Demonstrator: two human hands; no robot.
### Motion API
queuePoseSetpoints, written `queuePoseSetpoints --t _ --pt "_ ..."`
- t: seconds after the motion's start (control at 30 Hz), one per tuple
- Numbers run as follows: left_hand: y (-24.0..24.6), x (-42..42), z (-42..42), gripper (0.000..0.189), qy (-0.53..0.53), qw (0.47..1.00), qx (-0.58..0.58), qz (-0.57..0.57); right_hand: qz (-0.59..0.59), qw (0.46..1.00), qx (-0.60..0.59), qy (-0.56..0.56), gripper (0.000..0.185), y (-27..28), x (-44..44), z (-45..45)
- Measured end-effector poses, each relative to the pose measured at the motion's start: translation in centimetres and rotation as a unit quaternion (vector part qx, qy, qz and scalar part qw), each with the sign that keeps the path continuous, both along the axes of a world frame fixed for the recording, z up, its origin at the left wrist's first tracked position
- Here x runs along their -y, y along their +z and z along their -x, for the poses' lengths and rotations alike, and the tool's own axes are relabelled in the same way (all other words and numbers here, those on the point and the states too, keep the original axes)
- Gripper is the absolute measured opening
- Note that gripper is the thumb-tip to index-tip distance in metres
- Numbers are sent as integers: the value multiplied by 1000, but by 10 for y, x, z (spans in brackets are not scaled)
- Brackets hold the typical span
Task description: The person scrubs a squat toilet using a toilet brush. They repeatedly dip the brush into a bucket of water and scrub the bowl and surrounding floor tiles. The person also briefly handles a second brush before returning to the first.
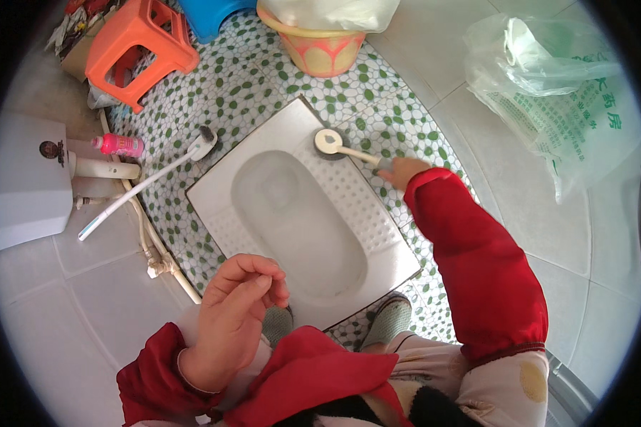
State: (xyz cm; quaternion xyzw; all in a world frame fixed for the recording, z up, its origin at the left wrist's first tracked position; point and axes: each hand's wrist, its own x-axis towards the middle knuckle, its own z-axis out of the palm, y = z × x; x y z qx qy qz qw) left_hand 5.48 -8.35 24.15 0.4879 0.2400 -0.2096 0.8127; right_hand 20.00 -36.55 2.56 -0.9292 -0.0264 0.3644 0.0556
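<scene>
My right hand (pixel 406 172), in a red sleeve, is closed around the handle of a round-headed cleaning brush (pixel 328 141). The brush head rests on the upper right rim of a white ceramic squat toilet (pixel 376 213) set in the floor. My left hand (pixel 245 296) is raised over the toilet's near left edge, its fingers curled and nothing seen in them. A long white-handled brush (pixel 155 181) with dark bristles leans at the left, and a pink bottle (pixel 118 145) is beside the wall pipe.
An orange plastic stool (pixel 133 48), a blue stool (pixel 205 16) and a basin (pixel 323 50) with a white bag stand at the far side. Pipes (pixel 165 261) and a cistern (pixel 26 181) line the left wall. A plastic bag (pixel 555 107) hangs at the right.
</scene>
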Motion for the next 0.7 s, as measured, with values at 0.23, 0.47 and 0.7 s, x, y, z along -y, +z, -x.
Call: queuePoseSetpoints --t 0.23,0.47,0.7 --pt "5 -10 7 9 2 1000 -7 -27 -22 984 124 -128 50 -85 96 -61" --pt "6 -9 4 8 10 1000 -19 -21 -9 1000 12 -18 53 -3 6 -39" --pt "10 -9 3 8 24 1000 -7 -15 -19 982 72 -174 61 -47 42 -43"
